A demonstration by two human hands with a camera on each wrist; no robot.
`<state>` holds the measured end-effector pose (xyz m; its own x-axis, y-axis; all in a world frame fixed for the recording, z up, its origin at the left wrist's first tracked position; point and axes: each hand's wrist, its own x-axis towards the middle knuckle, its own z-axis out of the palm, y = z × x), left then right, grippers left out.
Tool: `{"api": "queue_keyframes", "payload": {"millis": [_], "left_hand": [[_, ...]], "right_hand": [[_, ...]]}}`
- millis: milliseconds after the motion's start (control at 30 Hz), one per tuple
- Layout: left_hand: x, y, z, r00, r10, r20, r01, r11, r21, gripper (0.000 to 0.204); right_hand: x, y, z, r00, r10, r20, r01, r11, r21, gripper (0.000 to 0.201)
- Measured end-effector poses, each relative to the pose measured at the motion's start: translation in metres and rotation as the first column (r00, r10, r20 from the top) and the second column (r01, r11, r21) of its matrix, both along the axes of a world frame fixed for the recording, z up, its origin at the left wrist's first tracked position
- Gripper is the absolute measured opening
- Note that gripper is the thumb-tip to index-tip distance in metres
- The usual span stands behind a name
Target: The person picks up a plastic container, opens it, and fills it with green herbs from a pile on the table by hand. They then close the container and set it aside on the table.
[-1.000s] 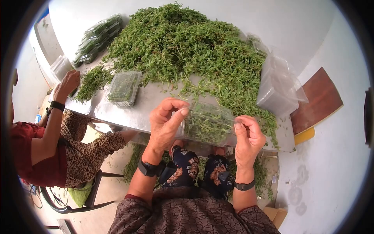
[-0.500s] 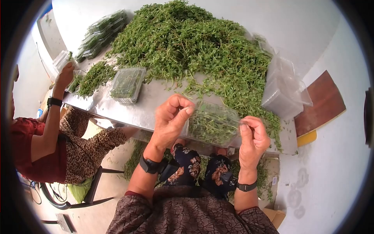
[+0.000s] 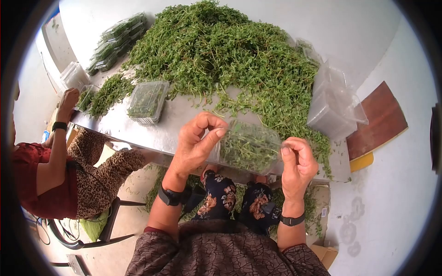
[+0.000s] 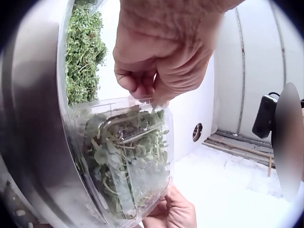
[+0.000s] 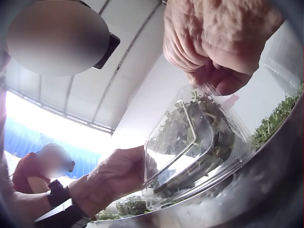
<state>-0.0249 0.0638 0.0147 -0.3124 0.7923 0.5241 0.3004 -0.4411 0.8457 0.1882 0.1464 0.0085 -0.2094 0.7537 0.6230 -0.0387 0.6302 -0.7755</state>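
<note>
A clear plastic clamshell box (image 3: 251, 146) filled with leafy green sprigs is held at the near edge of the metal table. My left hand (image 3: 199, 142) pinches its left end between thumb and curled fingers. At the opposite end, my right hand (image 3: 298, 164) pinches the rim the same way. In the left wrist view the box (image 4: 126, 161) looks tilted, with greens pressed against its clear lid. The right wrist view shows the right fingers gripping one corner of the box (image 5: 194, 142).
A large heap of greens (image 3: 221, 55) covers the table's back. One filled box (image 3: 148, 102) sits to the left, with stacked filled boxes (image 3: 117, 41) behind. Nested clear boxes (image 3: 332, 103) stand at right. Another person's hand (image 3: 69, 99) works at the left end.
My hands keep their pinch on the box, which stays nearly in place, shifting slightly with the view. The other person's hand rose, then came down by a box at the table's left end.
</note>
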Motion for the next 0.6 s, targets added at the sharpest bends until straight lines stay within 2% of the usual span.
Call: {"api": "queue_keyframes", "payload": {"millis": [67, 133, 200, 233, 467, 600], "left_hand": [[-0.001, -0.002, 0.002, 1.000, 0.010, -0.021, -0.010, 1.000, -0.012, 0.008], [-0.002, -0.002, 0.005, 0.999, 0.018, -0.045, -0.019, 1.000, -0.017, 0.009], [-0.004, -0.003, 0.008, 0.987, 0.025, -0.158, -0.025, 1.000, 0.002, 0.013], [-0.004, -0.003, 0.008, 0.987, 0.024, -0.158, -0.023, 1.000, 0.005, 0.013], [-0.005, -0.006, 0.019, 0.967, 0.052, -0.251, -0.058, 0.998, -0.017, 0.016], [-0.006, -0.004, 0.025, 0.951, 0.049, -0.304, -0.055, 0.998, -0.013, 0.016]], "right_hand": [[0.002, -0.001, 0.003, 1.000, -0.002, 0.015, 0.003, 1.000, -0.008, 0.006], [0.004, -0.001, 0.008, 0.998, -0.020, 0.065, 0.014, 0.996, 0.093, 0.009], [0.006, -0.001, 0.011, 0.996, -0.027, 0.082, 0.017, 0.993, 0.118, 0.010], [0.006, -0.001, 0.013, 0.994, -0.033, 0.100, 0.018, 0.990, 0.139, 0.012], [0.010, -0.001, 0.022, 0.987, -0.047, 0.155, 0.035, 0.996, 0.077, 0.017], [0.012, 0.004, 0.026, 0.978, -0.025, 0.209, -0.009, 0.987, 0.161, 0.018]]}}
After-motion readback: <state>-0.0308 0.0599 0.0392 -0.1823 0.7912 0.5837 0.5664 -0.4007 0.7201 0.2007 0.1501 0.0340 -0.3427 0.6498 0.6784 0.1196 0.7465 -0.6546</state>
